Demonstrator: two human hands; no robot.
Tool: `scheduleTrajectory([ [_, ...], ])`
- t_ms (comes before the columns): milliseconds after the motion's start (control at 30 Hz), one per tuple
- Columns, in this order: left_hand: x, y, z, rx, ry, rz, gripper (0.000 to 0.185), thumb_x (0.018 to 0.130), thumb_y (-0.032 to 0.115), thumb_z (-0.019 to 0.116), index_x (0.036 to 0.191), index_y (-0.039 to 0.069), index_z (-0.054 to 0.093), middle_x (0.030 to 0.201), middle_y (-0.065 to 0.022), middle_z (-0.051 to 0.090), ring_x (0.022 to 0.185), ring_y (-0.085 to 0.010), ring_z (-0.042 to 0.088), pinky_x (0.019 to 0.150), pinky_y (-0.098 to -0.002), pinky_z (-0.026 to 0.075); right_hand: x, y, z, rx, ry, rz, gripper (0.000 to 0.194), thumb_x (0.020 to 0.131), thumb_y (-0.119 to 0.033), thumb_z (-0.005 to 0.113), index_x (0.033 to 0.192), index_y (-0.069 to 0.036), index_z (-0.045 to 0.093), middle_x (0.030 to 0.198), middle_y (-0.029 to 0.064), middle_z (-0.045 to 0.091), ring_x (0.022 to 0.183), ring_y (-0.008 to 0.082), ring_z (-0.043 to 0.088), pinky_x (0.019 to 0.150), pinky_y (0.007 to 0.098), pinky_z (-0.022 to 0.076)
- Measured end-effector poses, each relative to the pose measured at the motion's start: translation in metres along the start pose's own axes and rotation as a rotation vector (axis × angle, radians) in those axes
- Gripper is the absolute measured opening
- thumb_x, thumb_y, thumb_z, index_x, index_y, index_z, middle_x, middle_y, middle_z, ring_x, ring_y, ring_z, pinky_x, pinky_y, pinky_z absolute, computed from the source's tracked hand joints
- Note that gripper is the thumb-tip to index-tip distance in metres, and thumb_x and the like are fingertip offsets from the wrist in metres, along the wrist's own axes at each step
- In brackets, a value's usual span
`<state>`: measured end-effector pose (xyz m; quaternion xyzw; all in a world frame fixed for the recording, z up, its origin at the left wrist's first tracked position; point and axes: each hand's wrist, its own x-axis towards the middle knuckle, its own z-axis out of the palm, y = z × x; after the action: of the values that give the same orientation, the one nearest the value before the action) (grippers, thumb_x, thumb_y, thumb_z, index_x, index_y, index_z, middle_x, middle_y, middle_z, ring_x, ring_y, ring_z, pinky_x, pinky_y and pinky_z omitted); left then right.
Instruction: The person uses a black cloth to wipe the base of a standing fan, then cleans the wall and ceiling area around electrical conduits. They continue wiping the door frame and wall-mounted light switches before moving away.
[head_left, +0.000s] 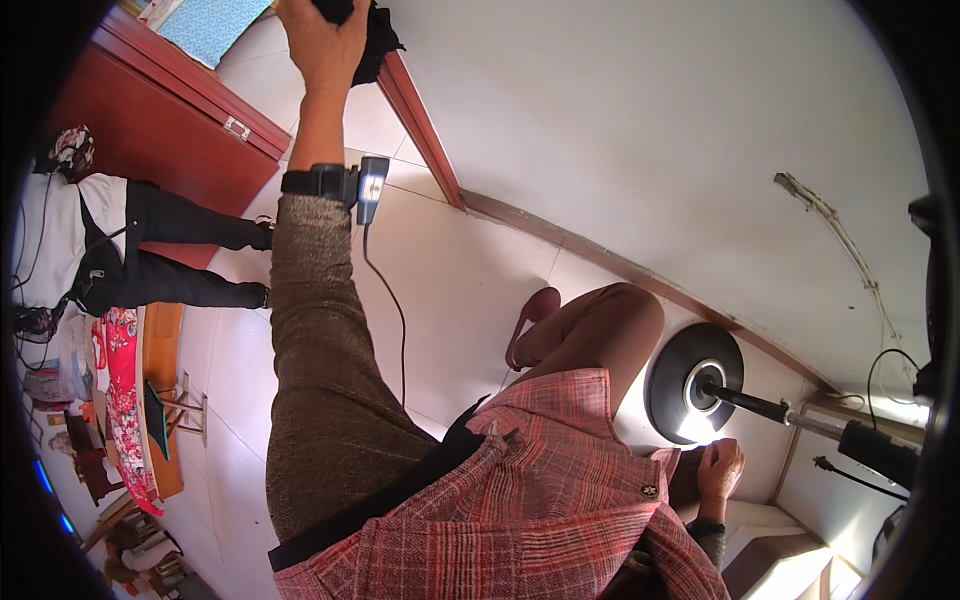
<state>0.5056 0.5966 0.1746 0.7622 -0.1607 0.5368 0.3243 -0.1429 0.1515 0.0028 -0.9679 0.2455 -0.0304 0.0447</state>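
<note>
My left hand (330, 45) is raised at the top edge, its fingers partly out of view, gripping a bunched black cloth (375, 45). The arm is stretched out in a brown sleeve, with a black strap and a small wired device (371, 187) at the wrist. Low on the right, my right hand (721, 461) rests by my knee with its fingers curled; nothing shows in it. A red plaid garment (510, 510) covers my torso and lap.
A round black stand base (694, 382) with a pole is beside my knees, near a white wall (637, 135). A red door (165, 142) and its frame are at upper left. Another person (105, 232) in black trousers stands at left, near a table with a red floral cloth (124, 405) and a stool (184, 412).
</note>
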Motion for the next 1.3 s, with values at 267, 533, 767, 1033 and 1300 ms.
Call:
scheduleTrajectory([
  [267,-0.118,-0.026,0.040,-0.079,0.037,-0.172,0.052,0.082,0.010,0.068,0.126,-0.003,0.045,0.120,-0.0201,0.052,0.115,-0.0332,0.050,0.102,-0.0400,0.039,-0.007,0.007,0.008,-0.051,0.022,0.013,0.009,0.079,-0.015,0.065,0.078,-0.008,0.059,0.083,0.0109,0.060,0.082,0.0318,0.057,0.076,0.0440,0.0427],
  [533,-0.180,-0.076,0.031,0.257,-0.358,-0.430,0.061,0.074,0.037,0.076,0.117,0.000,0.057,0.114,-0.0245,0.056,0.106,-0.0397,0.056,0.091,-0.0459,0.047,-0.013,0.011,0.005,0.040,0.091,0.087,0.006,0.077,-0.015,0.064,0.077,-0.009,0.062,0.084,0.0065,0.060,0.084,0.0271,0.060,0.077,0.0414,0.0435],
  [767,0.001,-0.082,0.010,0.254,-0.091,0.067,0.063,0.071,0.043,0.079,0.107,-0.006,0.062,0.106,-0.0233,0.062,0.102,-0.0394,0.058,0.091,-0.0464,0.047,-0.011,0.010,0.001,0.057,0.013,0.154,0.006,0.077,-0.015,0.064,0.078,-0.009,0.065,0.086,0.0064,0.062,0.086,0.0259,0.060,0.078,0.0408,0.0439],
  [1033,0.005,-0.065,0.036,0.228,0.109,-0.165,0.053,0.078,0.042,0.072,0.102,-0.005,0.062,0.101,-0.0212,0.064,0.091,-0.0400,0.063,0.081,-0.0467,0.051,-0.013,0.009,0.004,0.032,0.020,0.191,0.009,0.076,-0.017,0.065,0.080,-0.009,0.066,0.089,0.0070,0.063,0.089,0.0274,0.060,0.082,0.0420,0.0446],
  [1300,-0.110,-0.075,0.038,0.266,-0.186,-0.312,0.074,0.082,0.050,0.067,0.127,-0.006,0.051,0.122,-0.0277,0.056,0.112,-0.0435,0.056,0.095,-0.0468,0.046,-0.013,0.012,0.004,0.007,-0.047,0.166,0.014,0.077,-0.024,0.062,0.080,-0.010,0.064,0.087,0.0082,0.061,0.089,0.0261,0.060,0.081,0.0409,0.0455],
])
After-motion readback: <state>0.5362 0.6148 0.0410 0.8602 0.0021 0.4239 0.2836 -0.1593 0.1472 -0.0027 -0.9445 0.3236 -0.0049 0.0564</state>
